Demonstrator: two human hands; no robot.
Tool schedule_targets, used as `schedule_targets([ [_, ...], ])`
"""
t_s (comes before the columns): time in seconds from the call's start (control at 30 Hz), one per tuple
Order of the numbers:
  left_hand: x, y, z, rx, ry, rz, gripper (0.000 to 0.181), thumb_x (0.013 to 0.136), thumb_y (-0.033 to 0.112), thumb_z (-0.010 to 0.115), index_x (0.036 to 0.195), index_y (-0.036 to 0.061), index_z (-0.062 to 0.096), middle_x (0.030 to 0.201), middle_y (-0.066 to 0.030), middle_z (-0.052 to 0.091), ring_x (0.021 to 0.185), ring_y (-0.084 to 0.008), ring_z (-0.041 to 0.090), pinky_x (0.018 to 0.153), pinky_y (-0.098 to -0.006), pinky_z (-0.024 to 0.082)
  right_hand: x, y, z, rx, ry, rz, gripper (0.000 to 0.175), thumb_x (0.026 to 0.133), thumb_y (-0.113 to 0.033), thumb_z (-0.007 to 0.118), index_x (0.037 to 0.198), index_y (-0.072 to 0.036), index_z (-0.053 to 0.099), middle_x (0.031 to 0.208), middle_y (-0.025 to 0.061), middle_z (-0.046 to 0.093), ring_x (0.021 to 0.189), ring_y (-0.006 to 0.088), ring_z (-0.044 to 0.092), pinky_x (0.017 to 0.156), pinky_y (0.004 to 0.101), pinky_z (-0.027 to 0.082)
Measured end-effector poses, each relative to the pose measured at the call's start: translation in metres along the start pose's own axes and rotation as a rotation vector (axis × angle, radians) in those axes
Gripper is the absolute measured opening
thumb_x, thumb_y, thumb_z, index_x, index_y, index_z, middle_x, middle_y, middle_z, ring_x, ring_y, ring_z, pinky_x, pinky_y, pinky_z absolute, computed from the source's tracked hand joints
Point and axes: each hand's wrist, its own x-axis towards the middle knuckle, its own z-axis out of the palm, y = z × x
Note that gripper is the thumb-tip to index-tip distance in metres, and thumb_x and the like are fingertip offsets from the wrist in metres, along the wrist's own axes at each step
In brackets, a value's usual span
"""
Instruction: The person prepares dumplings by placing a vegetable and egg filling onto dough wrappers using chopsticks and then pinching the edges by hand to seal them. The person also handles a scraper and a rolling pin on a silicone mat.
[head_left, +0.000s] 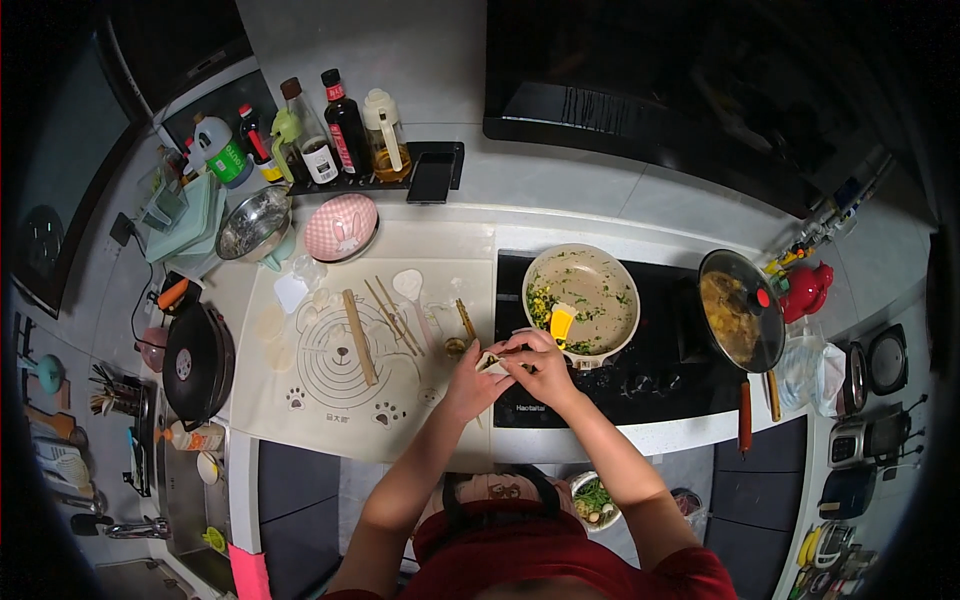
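Note:
A folded dough wrapper (491, 364) with dark green filling showing along its opening is held in front of me. My left hand (472, 382) cradles it from the left, while the fingers of my right hand (541, 367) pinch its right edge. Just beyond my right hand is a round beige pan (611, 300) on the cooktop. Chopped green and yellow filling (538, 304) lies along its left side, with a yellow scoop (562, 319) resting in it. A small golden bowl or cup (454, 346) sits by my left fingertips.
On the printed baking mat (270, 409) lie a wooden rolling pin (360, 337), chopsticks (394, 315), a white spoon (409, 286) and pale dough rounds (279, 354). A lidded pan (739, 311) stands right on the cooktop. Bottles (346, 131) line the back; a black electric griddle (196, 364) is left.

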Motion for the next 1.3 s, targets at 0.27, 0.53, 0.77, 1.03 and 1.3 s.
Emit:
schedule_targets([
  [0.27, 0.002, -0.005, -0.008, -0.181, 0.046, 0.032, 0.034, 0.089, 0.03, 0.037, 0.102, 0.001, 0.049, 0.103, -0.0123, 0.051, 0.099, -0.024, 0.048, 0.089, -0.0337, 0.038, -0.015, 0.001, -0.003, -0.07, -0.016, 0.186, 0.055, 0.063, -0.016, 0.071, 0.113, -0.007, 0.049, 0.103, 0.012, 0.048, 0.093, 0.0267, 0.049, 0.078, 0.0327, 0.04],
  [0.53, 0.004, -0.007, -0.02, -0.316, -0.074, -0.002, 0.033, 0.09, 0.027, 0.035, 0.099, -0.0006, 0.05, 0.098, -0.012, 0.052, 0.094, -0.0225, 0.05, 0.086, -0.0332, 0.04, -0.021, -0.001, 0.006, 0.089, 0.021, 0.289, 0.029, 0.064, -0.006, 0.069, 0.093, -0.003, 0.062, 0.078, 0.0063, 0.051, 0.072, 0.017, 0.049, 0.065, 0.0249, 0.04],
  [0.77, 0.0, -0.007, -0.012, -0.322, 0.018, -0.058, 0.031, 0.089, 0.025, 0.036, 0.098, -0.0007, 0.05, 0.096, -0.0099, 0.052, 0.092, -0.021, 0.05, 0.089, -0.0336, 0.038, -0.024, 0.004, 0.011, 0.163, 0.0, 0.366, 0.018, 0.069, -0.003, 0.065, 0.087, -0.005, 0.065, 0.069, 0.0062, 0.052, 0.063, 0.0158, 0.05, 0.058, 0.0247, 0.041],
  [1.03, -0.003, 0.002, -0.004, -0.141, 0.102, -0.072, 0.035, 0.09, 0.029, 0.032, 0.102, 0.0007, 0.048, 0.101, -0.0123, 0.049, 0.098, -0.0238, 0.047, 0.093, -0.0383, 0.034, -0.027, 0.009, 0.018, 0.205, 0.038, 0.322, 0.011, 0.071, -0.002, 0.063, 0.082, -0.002, 0.065, 0.069, 0.006, 0.056, 0.061, 0.0147, 0.053, 0.055, 0.0237, 0.042],
  [1.3, 0.005, 0.003, -0.032, -0.186, 0.064, -0.048, 0.034, 0.09, 0.029, 0.033, 0.102, 0.0016, 0.047, 0.105, -0.0132, 0.047, 0.1, -0.0243, 0.045, 0.092, -0.0368, 0.034, -0.017, 0.007, 0.027, 0.124, -0.073, 0.294, 0.022, 0.067, -0.005, 0.066, 0.088, -0.004, 0.064, 0.067, 0.0067, 0.052, 0.062, 0.0167, 0.049, 0.057, 0.0248, 0.04],
])
